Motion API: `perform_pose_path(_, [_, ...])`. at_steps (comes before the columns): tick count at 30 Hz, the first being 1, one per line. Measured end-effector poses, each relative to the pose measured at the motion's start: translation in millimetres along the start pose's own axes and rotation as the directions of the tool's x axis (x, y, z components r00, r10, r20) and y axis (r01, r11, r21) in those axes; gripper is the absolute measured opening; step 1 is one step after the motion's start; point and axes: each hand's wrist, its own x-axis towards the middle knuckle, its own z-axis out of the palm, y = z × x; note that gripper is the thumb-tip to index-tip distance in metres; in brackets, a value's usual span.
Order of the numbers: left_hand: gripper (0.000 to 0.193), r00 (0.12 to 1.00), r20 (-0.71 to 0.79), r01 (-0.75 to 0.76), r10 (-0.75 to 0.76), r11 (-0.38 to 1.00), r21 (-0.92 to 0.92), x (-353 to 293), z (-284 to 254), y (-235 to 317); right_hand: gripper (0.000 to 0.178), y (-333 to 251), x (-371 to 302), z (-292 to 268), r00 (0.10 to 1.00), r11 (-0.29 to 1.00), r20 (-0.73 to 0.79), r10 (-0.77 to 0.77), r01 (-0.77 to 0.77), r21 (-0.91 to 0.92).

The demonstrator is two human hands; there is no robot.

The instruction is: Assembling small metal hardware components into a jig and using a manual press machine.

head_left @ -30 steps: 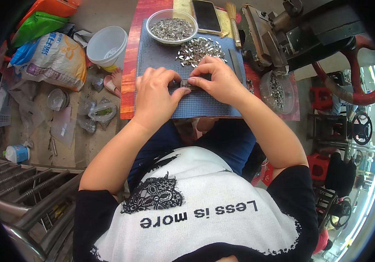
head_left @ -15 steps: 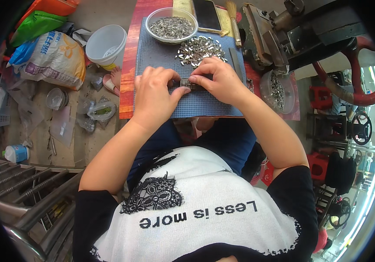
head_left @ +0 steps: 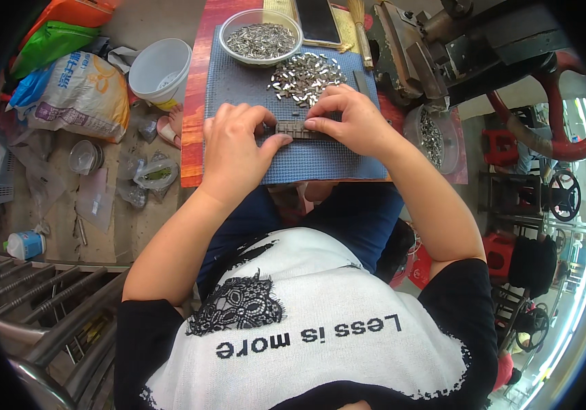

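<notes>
A small dark metal block with slots across its top [head_left: 291,129] lies on the blue textured mat [head_left: 235,85]. My left hand [head_left: 233,140] grips its left end between thumb and fingers. At the other end, the thumb and bent fingers of my right hand [head_left: 350,123] pinch the block. Just beyond the hands is a loose pile of small shiny metal pieces [head_left: 308,76]. Behind that pile, to the left, a clear round bowl [head_left: 222,46] holds many similar grey pieces. My fingers cover both ends of the block.
A phone [head_left: 317,22] and a brush [head_left: 358,20] lie at the far edge. A flat metal strip [head_left: 362,83] is beside my right hand. On the right stand a dark machine [head_left: 457,65] and a clear tub of metal pieces [head_left: 449,143]. A white bucket [head_left: 160,68] is left.
My hands have moved slightly apart, so more of the slotted block's middle shows between them. My right hand has shifted a little to the right.
</notes>
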Motion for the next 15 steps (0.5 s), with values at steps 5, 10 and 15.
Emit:
perform_pose_path(5, [0.025, 0.999, -0.022, -0.024, 0.024, 1.0, -0.006, 0.1, 2.3, -2.8, 0.018, 1.3, -1.9, 1.6, 0.999, 1.0, -0.035, -0.003, 0.003, 0.01])
perform_pose_path(10, [0.026, 1.0, -0.013, -0.016, 0.016, 1.0, -0.012, 0.6, 1.7, -2.2, 0.018, 1.4, -1.4, 1.3, 1.0, 1.0, -0.002, 0.014, -0.014, 0.003])
perform_pose_path(15, [0.025, 0.999, -0.018, -0.027, 0.027, 1.0, -0.006, 0.7, 1.8, -2.1, 0.016, 7.6, -6.6, -8.9, 1.0, 0.999, -0.005, 0.017, -0.017, -0.029])
